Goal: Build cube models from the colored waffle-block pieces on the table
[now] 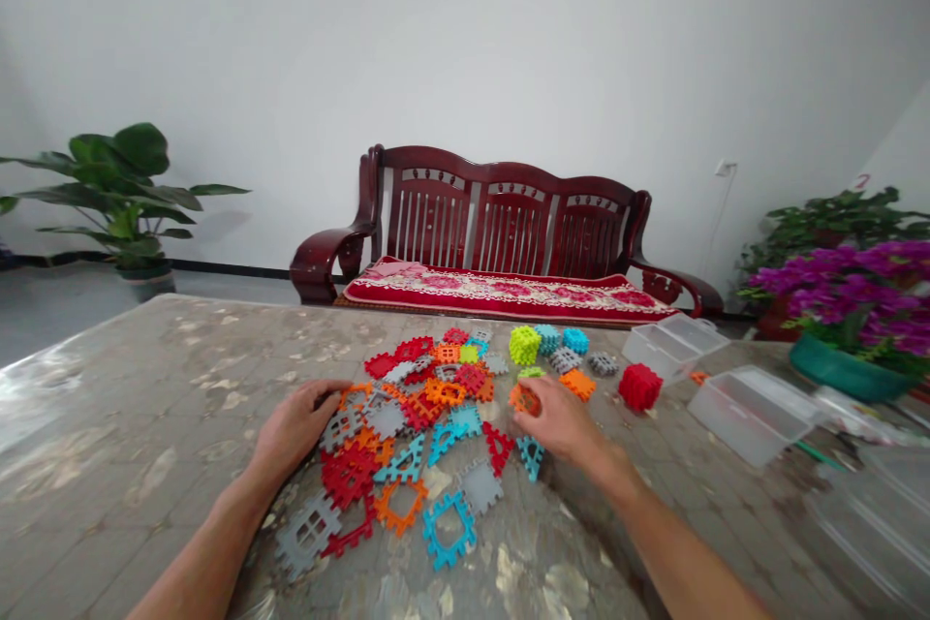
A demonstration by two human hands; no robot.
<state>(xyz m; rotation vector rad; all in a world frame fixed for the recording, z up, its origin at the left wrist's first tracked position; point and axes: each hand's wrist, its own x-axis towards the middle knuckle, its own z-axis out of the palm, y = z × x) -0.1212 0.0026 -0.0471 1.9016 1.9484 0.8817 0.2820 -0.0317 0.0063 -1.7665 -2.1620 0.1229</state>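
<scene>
A heap of flat plastic interlocking tiles [385,418] with notched edges is spread over the table, in red, orange, blue and grey. At its left side, the fingers of my left hand [301,421] are closed on the edge of an orange tile [356,391]. My right hand [558,415] pinches another orange tile [521,399] just right of the heap. Near the right wrist lies a blue triangular tile [531,455], with a red triangular tile [498,447] to its left. A blue tile with an open centre [449,530] is closest to me.
Behind my right hand stand stacks of tiles: lime green [524,345], blue [574,341], grey [565,360], orange [578,384] and red [640,387]. Clear plastic boxes [756,412] sit at the right, near purple flowers [864,291] in a teal pot. A wooden bench [501,213] is beyond the table.
</scene>
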